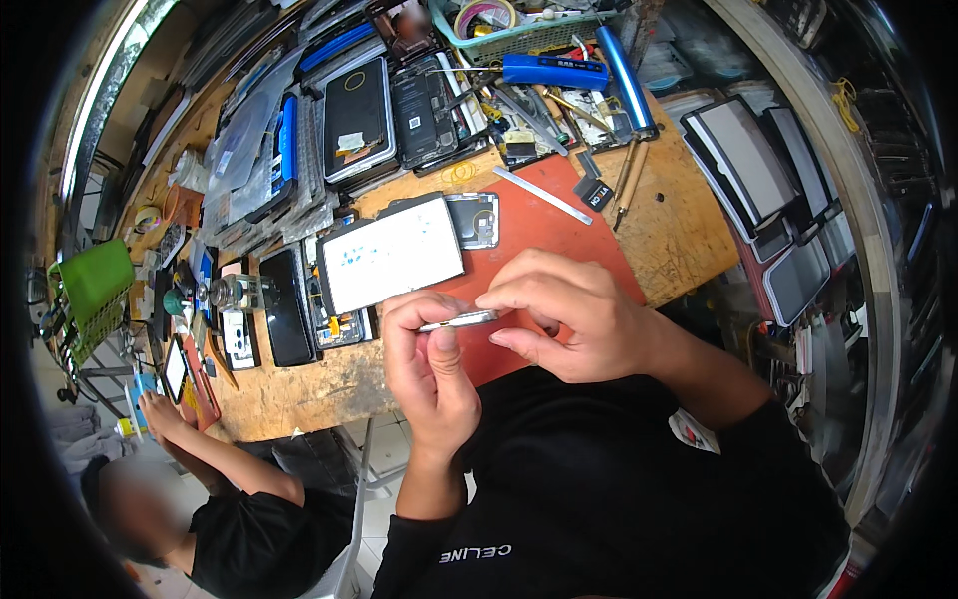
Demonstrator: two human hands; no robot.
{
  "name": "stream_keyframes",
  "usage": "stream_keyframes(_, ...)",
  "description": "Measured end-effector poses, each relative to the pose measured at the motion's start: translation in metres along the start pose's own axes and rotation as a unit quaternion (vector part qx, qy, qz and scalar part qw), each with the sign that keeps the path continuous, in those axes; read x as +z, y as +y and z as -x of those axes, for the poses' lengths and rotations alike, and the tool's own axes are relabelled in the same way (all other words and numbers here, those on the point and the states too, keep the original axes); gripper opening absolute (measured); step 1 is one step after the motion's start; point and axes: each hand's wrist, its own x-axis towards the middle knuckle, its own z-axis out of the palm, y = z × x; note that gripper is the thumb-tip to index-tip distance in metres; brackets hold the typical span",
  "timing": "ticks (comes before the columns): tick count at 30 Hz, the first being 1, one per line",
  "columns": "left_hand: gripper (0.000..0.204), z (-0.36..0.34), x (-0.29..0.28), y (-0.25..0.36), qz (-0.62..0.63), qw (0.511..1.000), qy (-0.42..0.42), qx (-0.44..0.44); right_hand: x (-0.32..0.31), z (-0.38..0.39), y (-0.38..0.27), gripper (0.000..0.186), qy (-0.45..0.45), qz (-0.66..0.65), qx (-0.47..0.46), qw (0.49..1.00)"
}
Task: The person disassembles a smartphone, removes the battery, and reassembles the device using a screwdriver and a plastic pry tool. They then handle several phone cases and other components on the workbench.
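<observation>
While the left hand [429,369] pinches a thin, flat, silver-white piece [459,320] between thumb and fingers, the right hand [564,314] curls at the piece's right end, thumb parted from the fingertips; whether those fingertips grip it cannot be told. The piece is held in the air, edge-on, near a white rectangular panel with blue marks [389,255] and over a red-orange mat [559,215] on the worn wooden tabletop [689,225]. A narrow silver metal strip [544,195] lies on the mat.

At the far edge, a pale teal plastic basket [529,42] holds a yellowish roll of tape [460,22] among jumbled small items, its top cut off by the frame. To the left stands a clear glass jar [239,292], beside a glossy black phone [286,304]; the jar's contents are hard to make out. Further left, the inside of a bright green plastic basket [95,285] cannot be seen clearly.

Fingers hide both ends of the piece, and its broad face is turned out of sight. A co-worker's hands [160,414] are small and indistinct at lower left.
</observation>
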Motion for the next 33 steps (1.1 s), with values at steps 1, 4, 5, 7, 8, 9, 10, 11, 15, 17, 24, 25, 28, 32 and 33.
stream_keyframes(1,0.019,-0.001,0.0,0.0,0.005,1.0,0.004,-0.003,0.001,0.0,0.001,0.038,-0.002,-0.003,0.006,1.0)
stream_keyframes(4,0.019,-0.004,0.0,0.0,0.025,1.0,0.012,-0.006,0.005,0.0,0.002,0.04,0.021,-0.014,-0.003,1.0)
stream_keyframes(5,0.019,-0.005,0.0,0.0,0.029,0.999,0.013,-0.008,0.007,-0.001,0.003,0.039,0.03,-0.013,-0.007,0.999)
stream_keyframes(7,0.02,-0.004,-0.001,0.001,0.015,1.0,-0.002,-0.009,0.008,-0.003,0.004,0.037,0.048,-0.02,-0.024,0.998)
stream_keyframes(8,0.02,-0.003,-0.001,0.002,0.007,1.0,-0.009,-0.01,0.008,-0.005,0.005,0.036,0.051,-0.01,-0.032,0.998)
stream_keyframes(9,0.02,-0.003,-0.001,0.002,-0.009,1.0,-0.013,-0.002,0.007,-0.006,0.006,0.034,0.056,-0.004,-0.048,0.997)
stream_keyframes(10,0.02,-0.003,-0.001,0.001,-0.025,1.0,-0.017,0.006,0.007,-0.007,0.006,0.033,0.06,0.002,-0.064,0.996)
stream_keyframes(11,0.02,-0.003,-0.001,0.0,-0.042,0.999,-0.018,0.012,0.006,-0.008,0.006,0.032,0.055,0.003,-0.052,0.997)
stream_keyframes(15,0.023,-0.001,0.001,-0.002,-0.003,1.0,-0.021,0.021,0.002,-0.007,0.003,0.028,0.043,0.005,-0.026,0.999)
stream_keyframes(17,0.025,0.0,0.0,-0.003,-0.01,0.999,-0.023,0.026,0.002,-0.007,0.002,0.028,0.043,0.007,-0.03,0.999)
stream_keyframes(24,0.018,0.002,0.0,-0.001,-0.025,0.999,-0.021,0.021,0.005,-0.005,0.001,0.023,0.036,0.03,-0.047,0.998)
stream_keyframes(25,0.017,0.003,0.0,-0.001,-0.03,0.999,-0.018,0.022,0.005,-0.004,0.0,0.021,0.036,0.034,-0.057,0.997)
stream_keyframes(28,0.017,0.006,0.0,0.001,-0.009,1.0,-0.012,0.014,0.007,-0.004,0.0,0.02,0.034,0.049,-0.069,0.996)
stream_keyframes(32,0.019,0.008,-0.004,-0.001,0.062,0.998,-0.006,-0.017,0.006,-0.003,-0.001,0.02,0.037,0.041,-0.063,0.996)
stream_keyframes(33,0.019,0.008,-0.007,-0.002,0.07,0.998,0.001,-0.008,0.005,-0.002,-0.002,0.02,0.036,0.039,-0.058,0.997)
